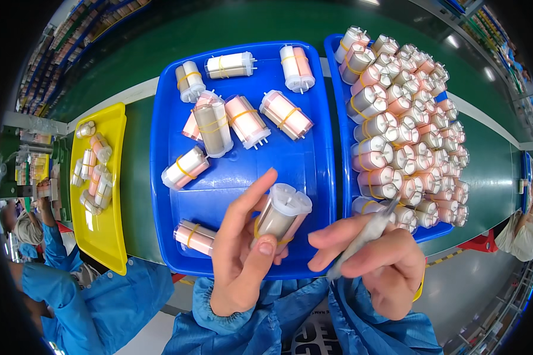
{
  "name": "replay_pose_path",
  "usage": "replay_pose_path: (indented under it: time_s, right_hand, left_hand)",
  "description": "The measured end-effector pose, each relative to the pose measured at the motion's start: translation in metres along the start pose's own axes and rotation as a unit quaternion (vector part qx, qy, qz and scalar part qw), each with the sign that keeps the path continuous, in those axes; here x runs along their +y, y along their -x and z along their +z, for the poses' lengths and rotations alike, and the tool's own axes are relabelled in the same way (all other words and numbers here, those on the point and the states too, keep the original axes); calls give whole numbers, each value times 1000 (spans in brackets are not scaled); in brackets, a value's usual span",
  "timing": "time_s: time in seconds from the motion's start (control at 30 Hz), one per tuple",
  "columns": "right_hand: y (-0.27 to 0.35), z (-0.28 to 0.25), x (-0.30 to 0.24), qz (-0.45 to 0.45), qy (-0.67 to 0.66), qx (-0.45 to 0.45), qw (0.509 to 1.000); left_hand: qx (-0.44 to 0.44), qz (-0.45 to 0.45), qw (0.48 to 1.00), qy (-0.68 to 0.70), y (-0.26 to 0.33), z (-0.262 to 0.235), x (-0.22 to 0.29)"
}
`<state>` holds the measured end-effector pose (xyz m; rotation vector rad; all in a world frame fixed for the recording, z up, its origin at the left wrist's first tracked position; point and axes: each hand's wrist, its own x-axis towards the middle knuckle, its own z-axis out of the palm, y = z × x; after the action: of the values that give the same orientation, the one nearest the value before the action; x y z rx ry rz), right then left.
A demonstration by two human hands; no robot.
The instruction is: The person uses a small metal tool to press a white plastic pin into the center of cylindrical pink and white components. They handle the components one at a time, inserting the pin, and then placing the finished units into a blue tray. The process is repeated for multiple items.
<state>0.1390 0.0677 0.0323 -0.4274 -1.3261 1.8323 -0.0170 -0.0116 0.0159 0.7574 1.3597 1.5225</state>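
Note:
My left hand [243,248] grips a bundle of white and pink cylinders [281,216] bound by a yellow rubber band, held tilted over the near edge of the middle blue tray [314,171]. My right hand [385,260] holds a thin grey tool [367,234] like a pen, its tip pointing up toward the right blue tray [337,177]. Several banded bundles [246,121] lie loose in the middle tray. The right tray is packed with many upright bundles [408,118].
A yellow tray [109,231] with several bundles sits on the green conveyor belt [136,177] at the left. Another person in a blue coat [59,278] works at the lower left. A further person [524,231] is at the far right edge.

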Motion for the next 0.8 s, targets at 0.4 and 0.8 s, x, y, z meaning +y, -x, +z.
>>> replay_pose_path:
  time_s: [0.4, 0.8]
  right_hand:
    - [-13, -7, 17, -195, 160, -180, 951]
    - [11, 21, 20, 65, -98, 37, 992]
  left_hand:
    - [168, 116, 979, -21, 5, 7, -6]
    - [205, 208, 950, 113, -13, 12, -8]
